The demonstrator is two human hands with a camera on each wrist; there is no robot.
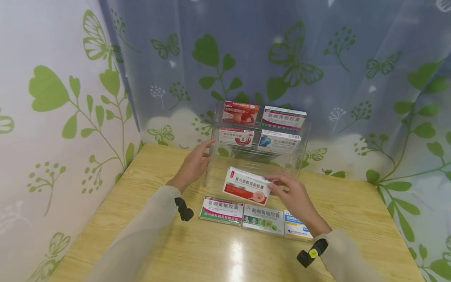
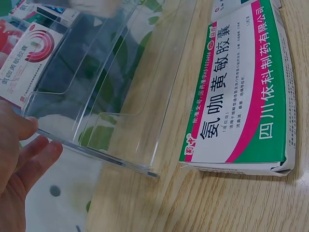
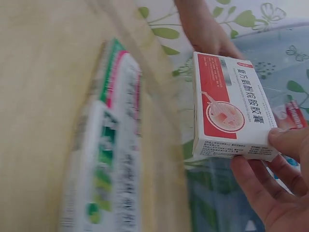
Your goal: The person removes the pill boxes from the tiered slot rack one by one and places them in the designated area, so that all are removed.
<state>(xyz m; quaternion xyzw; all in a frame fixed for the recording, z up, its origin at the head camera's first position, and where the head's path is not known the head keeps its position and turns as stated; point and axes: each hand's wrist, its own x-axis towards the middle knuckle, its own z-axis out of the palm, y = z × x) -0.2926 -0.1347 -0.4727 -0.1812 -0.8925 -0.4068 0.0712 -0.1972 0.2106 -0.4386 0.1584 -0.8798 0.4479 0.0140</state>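
Note:
My right hand pinches a white-and-red medicine box at its right end, thumb on the printed face and fingers underneath. The box is tilted, in front of the lower tier of a clear acrylic display stand. In the right wrist view the same box shows its red panel and one end. My left hand is at the stand's left side, its fingers fairly straight and touching the edge. In the left wrist view, the left fingers lie by the clear side edge.
The stand's upper tiers hold a red box, a green-and-white box, a white box and a blue-and-white box. On the wooden table lie a green-pink box, a grey-green box and a blue-yellow box. A patterned curtain hangs behind.

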